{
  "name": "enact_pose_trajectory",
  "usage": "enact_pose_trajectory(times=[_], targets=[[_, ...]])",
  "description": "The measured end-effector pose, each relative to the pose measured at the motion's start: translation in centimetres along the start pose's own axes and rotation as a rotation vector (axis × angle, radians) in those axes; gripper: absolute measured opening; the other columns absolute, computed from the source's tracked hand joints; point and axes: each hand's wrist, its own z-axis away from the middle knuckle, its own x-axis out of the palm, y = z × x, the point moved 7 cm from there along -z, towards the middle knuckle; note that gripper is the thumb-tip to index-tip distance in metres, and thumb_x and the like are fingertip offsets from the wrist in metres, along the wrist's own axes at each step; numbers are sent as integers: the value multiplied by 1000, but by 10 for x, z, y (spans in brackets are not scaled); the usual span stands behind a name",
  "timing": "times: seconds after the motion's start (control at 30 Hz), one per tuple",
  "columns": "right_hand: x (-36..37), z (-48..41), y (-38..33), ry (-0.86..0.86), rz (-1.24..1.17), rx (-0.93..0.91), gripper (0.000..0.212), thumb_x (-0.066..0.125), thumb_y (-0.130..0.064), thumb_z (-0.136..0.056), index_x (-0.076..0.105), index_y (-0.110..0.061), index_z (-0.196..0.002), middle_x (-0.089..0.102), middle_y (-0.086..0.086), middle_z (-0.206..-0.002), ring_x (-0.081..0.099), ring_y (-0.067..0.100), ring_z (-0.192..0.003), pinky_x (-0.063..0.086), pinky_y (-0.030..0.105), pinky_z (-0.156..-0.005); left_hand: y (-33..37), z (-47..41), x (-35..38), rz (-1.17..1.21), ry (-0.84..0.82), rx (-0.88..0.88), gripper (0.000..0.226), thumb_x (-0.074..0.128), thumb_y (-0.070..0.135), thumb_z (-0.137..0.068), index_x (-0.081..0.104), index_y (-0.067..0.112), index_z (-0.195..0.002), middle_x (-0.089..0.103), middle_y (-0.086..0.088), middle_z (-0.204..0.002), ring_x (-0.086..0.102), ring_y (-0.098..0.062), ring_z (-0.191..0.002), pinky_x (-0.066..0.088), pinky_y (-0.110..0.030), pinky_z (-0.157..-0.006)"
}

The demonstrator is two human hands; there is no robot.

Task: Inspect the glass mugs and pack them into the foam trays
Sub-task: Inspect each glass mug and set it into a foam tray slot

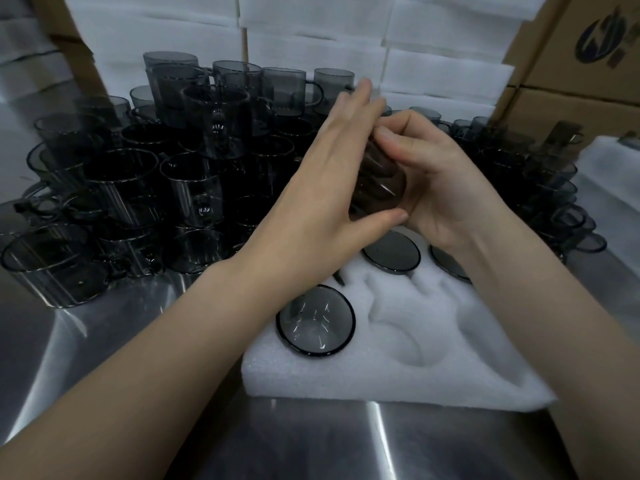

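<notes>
a foam tray (398, 368) on the steel table (311, 445) holds packed mugs (316, 320). above it the left hand (332, 174), fingers straight, presses flat against a dark mug (379, 183); the right hand (440, 188) curls round it. a pile of mugs (138, 188) stands behind.

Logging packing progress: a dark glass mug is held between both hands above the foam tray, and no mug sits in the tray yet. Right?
Not quite. The head view shows three seated mugs in the foam tray; the dark mug is between the left hand and right hand above it.
</notes>
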Motion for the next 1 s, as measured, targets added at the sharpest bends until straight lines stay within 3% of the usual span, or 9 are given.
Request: enact_pose_trajectory(times=[0.2, 0.43, 0.53, 0.6, 0.7, 0.77, 0.83, 0.93, 1.0], targets=[[-5, -2, 1, 1, 13, 52, 21, 64, -16, -78, 53, -12, -96, 64, 4, -76, 65, 15, -66, 56, 35, -56, 5, 0, 3, 2, -71, 71, 84, 78, 16, -78, 30, 8, -147, 17, -11, -161, 7, -24, -150, 9, -23, -121], [6, -1, 7, -133, -123, 137, 39, 52, -12, -91, 50, -6, -129, 61, 13, -102, 62, 25, -94, 57, 40, -78, -1, 1, -1, 61, -27, -20, 94, 83, 12, -70, 31, 11, -148, 22, -5, -160, 9, -20, -150, 14, -26, -121], [4, -1, 1, -193, -153, 96, 47, 47, -10, -95, 42, -5, -141, 58, 19, -117, 59, 30, -108, 53, 46, -90, -5, 0, -7, 97, 43, -75, 93, 86, 12, -66, 37, 12, -145, 35, -6, -154, 25, -17, -146, 22, -31, -119], [0, -1, -1, -171, -136, 88, 50, 48, -10, -95, 40, -4, -144, 56, 18, -121, 58, 30, -111, 53, 45, -89, -7, 1, -10, 151, 77, -97, 90, 87, 10, -65, 42, 15, -143, 47, 4, -144, 40, -8, -136, 32, -27, -114], [-6, -3, 2, -49, 26, 46, 37, 52, -13, -95, 52, -9, -132, 61, 12, -114, 64, 23, -103, 55, 39, -80, -11, 2, -12, 126, 125, -109, 85, 87, 12, -63, 48, 19, -138, 53, 15, -126, 48, 3, -119, 34, -11, -104], [-13, -2, -6, 117, 249, -59, 23, 57, -17, -96, 58, -16, -119, 62, 5, -103, 65, 13, -90, 57, 36, -73, -17, 2, -16, 40, 189, -151, 87, 87, 13, -63, 48, 17, -140, 52, 6, -122, 45, 6, -110, 29, 0, -96], [-14, 3, -21, 233, 473, -217, 18, 62, -24, -91, 59, -22, -108, 58, 0, -97, 62, 8, -84, 59, 36, -68, -24, 3, -18, -47, 213, -198, 87, 85, 13, -65, 45, 17, -143, 48, 1, -121, 44, 0, -111, 28, 0, -94], [0, 8, -27, 125, 695, -282, 39, 73, -40, -76, 58, -33, -112, 56, -7, -103, 58, 7, -90, 57, 36, -78, -25, 2, -15, -196, 175, -192, 89, 77, 10, -69, 36, 18, -148, 47, -5, -121, 45, -25, -114, 27, -14, -92], [12, 7, -20, 23, 878, -253, 56, 74, -50, -67, 54, -38, -117, 58, -12, -113, 57, 7, -105, 50, 35, -94, -19, 1, -13, -236, 168, -121, 92, 74, 9, -70, 30, 18, -150, 50, -5, -115, 45, -28, -104, 25, -13, -84]])
